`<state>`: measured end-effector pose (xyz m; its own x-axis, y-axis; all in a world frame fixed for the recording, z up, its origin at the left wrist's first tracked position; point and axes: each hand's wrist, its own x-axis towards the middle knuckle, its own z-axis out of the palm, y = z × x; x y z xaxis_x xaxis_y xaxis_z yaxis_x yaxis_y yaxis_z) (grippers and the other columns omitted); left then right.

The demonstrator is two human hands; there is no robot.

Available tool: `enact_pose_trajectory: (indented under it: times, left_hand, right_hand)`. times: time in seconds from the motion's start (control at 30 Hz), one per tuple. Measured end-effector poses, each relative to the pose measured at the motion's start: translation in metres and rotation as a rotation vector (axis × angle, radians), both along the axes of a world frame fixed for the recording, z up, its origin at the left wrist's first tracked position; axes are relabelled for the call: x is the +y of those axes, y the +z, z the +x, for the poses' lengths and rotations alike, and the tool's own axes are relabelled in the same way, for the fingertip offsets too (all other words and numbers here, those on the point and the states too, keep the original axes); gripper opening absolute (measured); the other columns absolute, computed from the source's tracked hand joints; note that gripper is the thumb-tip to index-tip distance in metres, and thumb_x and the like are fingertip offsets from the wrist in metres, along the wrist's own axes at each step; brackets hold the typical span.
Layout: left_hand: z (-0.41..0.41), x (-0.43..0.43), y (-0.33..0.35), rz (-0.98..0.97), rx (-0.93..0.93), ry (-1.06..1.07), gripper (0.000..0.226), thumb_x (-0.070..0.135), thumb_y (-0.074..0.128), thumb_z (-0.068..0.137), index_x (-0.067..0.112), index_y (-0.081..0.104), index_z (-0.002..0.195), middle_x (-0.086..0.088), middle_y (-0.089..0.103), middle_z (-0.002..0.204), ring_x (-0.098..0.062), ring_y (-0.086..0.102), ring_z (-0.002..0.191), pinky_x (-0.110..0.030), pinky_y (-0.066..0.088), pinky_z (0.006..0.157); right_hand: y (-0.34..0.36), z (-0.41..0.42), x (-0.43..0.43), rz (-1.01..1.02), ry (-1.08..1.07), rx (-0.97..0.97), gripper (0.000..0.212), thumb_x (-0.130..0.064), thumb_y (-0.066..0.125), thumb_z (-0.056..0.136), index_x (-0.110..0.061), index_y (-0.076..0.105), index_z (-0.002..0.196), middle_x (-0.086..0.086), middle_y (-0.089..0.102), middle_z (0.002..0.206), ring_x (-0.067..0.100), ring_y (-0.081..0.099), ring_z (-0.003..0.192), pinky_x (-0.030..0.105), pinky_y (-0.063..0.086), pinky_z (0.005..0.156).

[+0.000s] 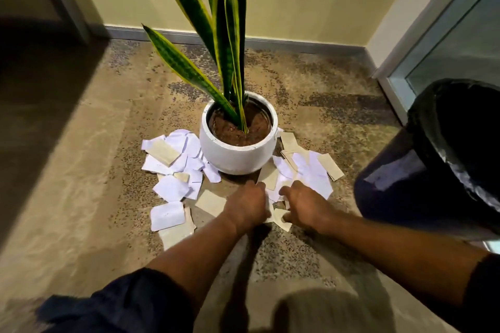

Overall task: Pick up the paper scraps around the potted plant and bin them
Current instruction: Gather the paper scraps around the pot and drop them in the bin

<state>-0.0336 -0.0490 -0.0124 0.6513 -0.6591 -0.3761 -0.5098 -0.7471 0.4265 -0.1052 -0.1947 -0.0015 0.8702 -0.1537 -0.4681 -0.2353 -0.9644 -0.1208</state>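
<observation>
A snake plant stands in a round white pot (238,155) on the speckled floor. White and beige paper scraps lie around it: one heap to the pot's left (173,167), another to its right (311,170). My left hand (247,204) and my right hand (303,204) are side by side just in front of the pot, fingers curled down onto the scraps there. Bits of paper (280,217) show between and under both hands. A dark bin (443,162) with a black liner stands close at the right, open at the top.
The wall and grey skirting (297,44) run behind the plant. A glass door with a white frame (422,43) is at the right, behind the bin. A dark doorway or panel (35,35) lies at the left. Long stiff leaves (189,67) lean out to the left above the scraps.
</observation>
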Motion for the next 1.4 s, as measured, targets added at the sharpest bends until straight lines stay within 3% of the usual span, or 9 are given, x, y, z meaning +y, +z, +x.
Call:
enact_pose_trajectory:
  times: [0.23,0.37,0.6,0.83,1.0,1.1,1.3,1.4]
  left_hand:
    - [-0.003,0.0,-0.029,0.003,0.03,0.131,0.087,0.05,0.082,0.067,0.009,0.042,0.132,-0.017,0.045,0.131,-0.036,0.047,0.119,-0.042,0.044,0.096]
    - [-0.004,0.001,-0.045,-0.001,-0.021,0.177,0.09,0.053,0.084,0.063,0.014,0.039,0.13,-0.012,0.041,0.13,-0.032,0.045,0.117,-0.039,0.045,0.094]
    - [0.002,-0.004,-0.051,0.015,-0.011,0.175,0.091,0.057,0.083,0.063,0.014,0.039,0.13,-0.013,0.04,0.129,-0.032,0.046,0.117,-0.04,0.043,0.095]
    - [0.004,-0.002,-0.051,0.007,0.008,0.176,0.091,0.054,0.083,0.064,0.015,0.037,0.132,-0.014,0.038,0.133,-0.033,0.042,0.12,-0.041,0.041,0.098]
    - [0.004,-0.001,-0.049,-0.002,0.02,0.175,0.09,0.052,0.083,0.065,0.015,0.037,0.133,-0.013,0.039,0.132,-0.033,0.043,0.12,-0.041,0.041,0.099]
    - [0.005,0.0,-0.05,-0.006,0.021,0.174,0.092,0.054,0.084,0.063,0.015,0.037,0.132,-0.013,0.039,0.131,-0.033,0.044,0.119,-0.041,0.042,0.099]
    - [0.007,0.001,-0.051,-0.021,0.038,0.175,0.094,0.056,0.085,0.059,0.017,0.038,0.131,-0.012,0.039,0.13,-0.032,0.043,0.119,-0.041,0.042,0.099]
    - [0.007,0.002,-0.052,-0.02,0.041,0.172,0.095,0.057,0.085,0.059,0.018,0.038,0.131,-0.011,0.039,0.13,-0.031,0.043,0.119,-0.041,0.042,0.099]
  right_hand:
    - [-0.027,-0.003,-0.003,-0.082,-0.029,-0.027,0.08,-0.042,0.079,0.07,-0.019,0.034,0.132,0.014,0.034,0.133,0.035,0.055,0.107,0.04,0.05,0.081]
    - [-0.033,-0.002,-0.006,-0.063,-0.1,-0.013,0.095,-0.048,0.08,0.068,-0.021,0.024,0.139,0.014,0.032,0.134,0.034,0.055,0.109,0.037,0.049,0.08]
    - [-0.032,0.002,-0.008,-0.064,-0.075,0.004,0.078,-0.049,0.067,0.072,-0.019,0.031,0.135,0.014,0.038,0.127,0.034,0.054,0.108,0.038,0.048,0.077]
    - [-0.032,0.0,-0.005,-0.038,-0.115,-0.038,0.058,-0.037,0.052,0.082,-0.013,0.038,0.133,0.015,0.044,0.123,0.036,0.051,0.111,0.042,0.047,0.084]
    - [-0.034,-0.004,-0.004,-0.091,-0.043,0.021,0.09,-0.068,0.062,0.07,-0.017,0.029,0.136,0.015,0.036,0.135,0.033,0.042,0.122,0.045,0.046,0.09]
    - [-0.035,-0.006,-0.004,-0.092,-0.022,0.021,0.086,-0.061,0.067,0.07,-0.018,0.03,0.135,0.016,0.036,0.136,0.033,0.042,0.12,0.045,0.047,0.087]
    - [-0.039,-0.01,-0.001,-0.083,0.043,-0.118,0.052,-0.044,0.051,0.086,-0.016,0.038,0.127,0.018,0.046,0.125,0.033,0.049,0.108,0.044,0.047,0.081]
    - [-0.04,-0.011,-0.003,-0.14,0.09,-0.132,0.055,-0.048,0.055,0.086,-0.017,0.037,0.128,0.018,0.048,0.123,0.033,0.05,0.105,0.044,0.048,0.079]
